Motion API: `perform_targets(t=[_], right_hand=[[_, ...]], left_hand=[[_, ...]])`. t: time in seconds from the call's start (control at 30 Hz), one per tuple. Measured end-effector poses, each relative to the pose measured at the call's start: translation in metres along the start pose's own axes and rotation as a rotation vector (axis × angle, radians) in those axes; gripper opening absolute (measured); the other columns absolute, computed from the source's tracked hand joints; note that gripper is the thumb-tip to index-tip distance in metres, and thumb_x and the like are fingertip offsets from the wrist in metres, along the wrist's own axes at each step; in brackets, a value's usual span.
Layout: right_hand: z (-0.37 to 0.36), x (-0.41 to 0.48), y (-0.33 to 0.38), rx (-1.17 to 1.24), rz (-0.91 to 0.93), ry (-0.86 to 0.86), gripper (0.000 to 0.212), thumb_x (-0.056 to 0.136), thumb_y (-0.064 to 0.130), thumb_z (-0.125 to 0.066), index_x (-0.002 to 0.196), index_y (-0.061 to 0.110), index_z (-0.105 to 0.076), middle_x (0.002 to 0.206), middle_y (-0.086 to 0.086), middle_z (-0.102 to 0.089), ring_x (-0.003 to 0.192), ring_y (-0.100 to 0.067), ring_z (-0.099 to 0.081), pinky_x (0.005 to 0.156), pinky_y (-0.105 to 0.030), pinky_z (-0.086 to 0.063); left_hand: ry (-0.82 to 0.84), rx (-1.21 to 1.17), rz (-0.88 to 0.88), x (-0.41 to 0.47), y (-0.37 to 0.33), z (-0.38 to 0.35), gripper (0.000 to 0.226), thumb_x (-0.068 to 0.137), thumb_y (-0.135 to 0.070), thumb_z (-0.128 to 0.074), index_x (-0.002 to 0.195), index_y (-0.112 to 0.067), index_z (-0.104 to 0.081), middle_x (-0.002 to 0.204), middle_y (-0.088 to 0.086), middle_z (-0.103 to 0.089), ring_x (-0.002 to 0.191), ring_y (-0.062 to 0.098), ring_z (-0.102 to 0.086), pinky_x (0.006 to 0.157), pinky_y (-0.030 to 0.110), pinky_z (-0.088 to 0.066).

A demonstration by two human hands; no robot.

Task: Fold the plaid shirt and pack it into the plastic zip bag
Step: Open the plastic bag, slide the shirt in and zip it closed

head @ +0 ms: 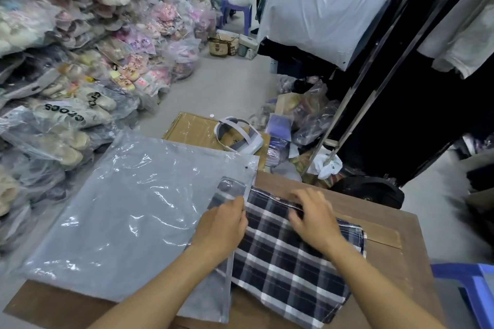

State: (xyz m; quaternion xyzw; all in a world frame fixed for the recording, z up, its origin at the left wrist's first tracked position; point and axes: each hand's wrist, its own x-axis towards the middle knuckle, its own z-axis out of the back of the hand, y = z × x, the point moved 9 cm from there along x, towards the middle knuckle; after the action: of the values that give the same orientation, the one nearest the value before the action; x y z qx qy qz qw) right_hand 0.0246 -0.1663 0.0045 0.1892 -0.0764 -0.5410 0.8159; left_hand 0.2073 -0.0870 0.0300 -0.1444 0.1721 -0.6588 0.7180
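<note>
Overhanging the wooden table (395,270) on its left side, the plastic zip bag (128,211) could slide off if shoved. The folded plaid shirt (291,256) has only a corner inside; it may bunch. Room lies rightward. Left hand (222,224) pinches the bag's mouth; right hand (312,216) presses, fingers spread.

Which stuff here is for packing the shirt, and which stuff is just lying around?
For the job:
plaid shirt, folded on the table
plastic zip bag, one shirt corner already in its mouth
left hand and right hand, both on the shirt

Just lying around:
white headset on cardboard
bagged shoes
purple chair
blue stool
</note>
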Motion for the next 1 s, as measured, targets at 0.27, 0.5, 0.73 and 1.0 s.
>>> perform_targets(t=[0.27,0.5,0.73,1.0], right_hand=[[-0.019,0.011,-0.051,0.09,-0.226,0.306,0.038,0.09,0.045,-0.066,0.122,0.025,-0.061,0.126,-0.002,-0.061,0.12,-0.025,-0.053,0.095,-0.037,-0.043],[-0.039,0.04,0.01,0.203,-0.197,0.188,0.018,0.085,0.034,-0.071,0.097,0.027,-0.06,0.113,-0.004,-0.064,0.111,-0.029,-0.056,0.096,-0.045,-0.047],[0.002,0.024,-0.008,0.222,-0.266,0.075,0.044,0.087,0.052,-0.065,0.124,0.031,-0.059,0.134,0.004,-0.051,0.13,-0.02,-0.04,0.109,-0.049,-0.035],[-0.01,-0.039,-0.094,0.708,-0.708,0.307,0.032,0.088,0.009,-0.07,0.115,0.016,-0.054,0.118,-0.011,-0.063,0.082,-0.022,-0.064,0.062,-0.034,-0.053]], left_hand=[[0.045,0.101,-0.034,0.0,-0.007,-0.015,0.011,0.102,-0.022,-0.039,0.102,-0.015,-0.049,0.081,0.0,-0.06,0.059,0.02,-0.055,0.053,0.028,-0.043],[0.065,0.064,-0.073,-0.007,-0.031,-0.023,0.014,0.101,-0.026,-0.036,0.105,-0.018,-0.047,0.091,0.0,-0.062,0.065,0.02,-0.048,0.058,0.032,-0.035],[0.035,-0.064,-0.04,-0.001,-0.026,-0.02,0.007,0.099,-0.024,-0.042,0.098,-0.018,-0.047,0.078,-0.002,-0.06,0.063,0.02,-0.058,0.056,0.038,-0.05],[0.049,-0.085,-0.02,0.001,-0.028,-0.022,0.009,0.099,-0.024,-0.043,0.094,-0.018,-0.048,0.077,-0.001,-0.062,0.064,0.019,-0.059,0.055,0.034,-0.049]])
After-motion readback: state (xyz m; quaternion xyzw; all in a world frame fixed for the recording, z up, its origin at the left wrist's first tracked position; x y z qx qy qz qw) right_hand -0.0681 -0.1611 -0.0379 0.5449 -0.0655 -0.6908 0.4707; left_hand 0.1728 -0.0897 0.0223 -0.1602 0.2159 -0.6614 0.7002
